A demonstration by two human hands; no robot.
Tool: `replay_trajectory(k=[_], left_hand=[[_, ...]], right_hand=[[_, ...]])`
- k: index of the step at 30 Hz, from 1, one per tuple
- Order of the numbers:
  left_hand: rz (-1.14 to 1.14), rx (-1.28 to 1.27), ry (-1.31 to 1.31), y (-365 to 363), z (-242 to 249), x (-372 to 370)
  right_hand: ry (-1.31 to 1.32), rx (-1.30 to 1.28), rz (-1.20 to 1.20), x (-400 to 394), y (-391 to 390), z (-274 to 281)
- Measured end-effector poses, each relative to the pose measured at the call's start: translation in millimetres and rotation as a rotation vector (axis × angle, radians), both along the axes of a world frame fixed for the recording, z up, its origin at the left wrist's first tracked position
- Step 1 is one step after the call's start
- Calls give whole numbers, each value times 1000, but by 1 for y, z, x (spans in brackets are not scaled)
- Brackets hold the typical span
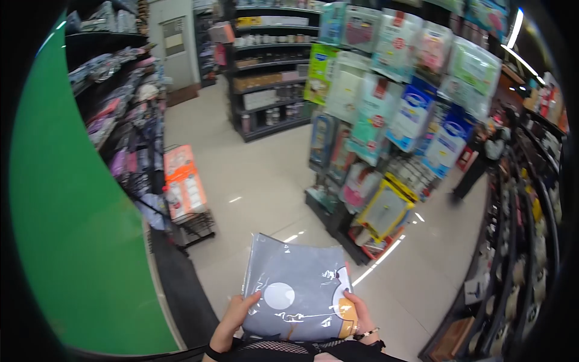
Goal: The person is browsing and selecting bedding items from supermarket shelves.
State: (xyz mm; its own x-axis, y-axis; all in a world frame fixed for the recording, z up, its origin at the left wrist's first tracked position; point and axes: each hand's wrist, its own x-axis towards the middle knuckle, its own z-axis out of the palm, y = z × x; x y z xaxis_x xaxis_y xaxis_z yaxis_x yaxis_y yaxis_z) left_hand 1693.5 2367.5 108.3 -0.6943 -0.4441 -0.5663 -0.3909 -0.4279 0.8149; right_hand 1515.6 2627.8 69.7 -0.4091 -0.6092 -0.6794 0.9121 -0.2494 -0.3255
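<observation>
A grey package in clear, shiny plastic is held low in front of me, with a white circle and an orange and white figure printed on it. My left hand grips its left edge, thumb on top. At its right edge, my right hand closes on it the same way, with a beaded bracelet at the wrist. The fingers beneath the package are hidden.
Packaged goods hang on a rack ahead to the right. Dark shelves stand farther back. A wire cart with orange packs is at the left, beside a green panel. A person stands in the right aisle.
</observation>
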Motion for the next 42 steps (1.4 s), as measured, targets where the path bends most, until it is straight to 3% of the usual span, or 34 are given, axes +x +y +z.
replay_trajectory(k=[5,12,14,18,22,24,29,31,36,42], left_hand=[[244,63,-55,-39,18,26],[443,90,-106,-92,-17,7],[481,108,-94,-122,-29,-16],[492,135,-159,-193,-42,-82],[518,122,-159,-264,-22,-162],[485,92,-152,-303,-16,-205],[362,57,-91,-381,-15,-302],[357,33,-90,-400,-19,-325],[331,117,-30,-464,-27,-378],[437,136,-91,-563,-56,-412]], right_hand=[[-71,33,178,-19,-90,11],[-62,137,428,-77,-187,-1],[-175,143,417,-100,-216,-16],[-109,141,460,-173,-299,-31],[-146,125,484,-253,-372,-39],[-35,92,472,-295,-396,-54],[-83,88,368,-373,-459,-22],[-93,7,343,-397,-472,-29],[-42,112,281,-440,-527,-32],[-151,95,350,-490,-647,-35]])
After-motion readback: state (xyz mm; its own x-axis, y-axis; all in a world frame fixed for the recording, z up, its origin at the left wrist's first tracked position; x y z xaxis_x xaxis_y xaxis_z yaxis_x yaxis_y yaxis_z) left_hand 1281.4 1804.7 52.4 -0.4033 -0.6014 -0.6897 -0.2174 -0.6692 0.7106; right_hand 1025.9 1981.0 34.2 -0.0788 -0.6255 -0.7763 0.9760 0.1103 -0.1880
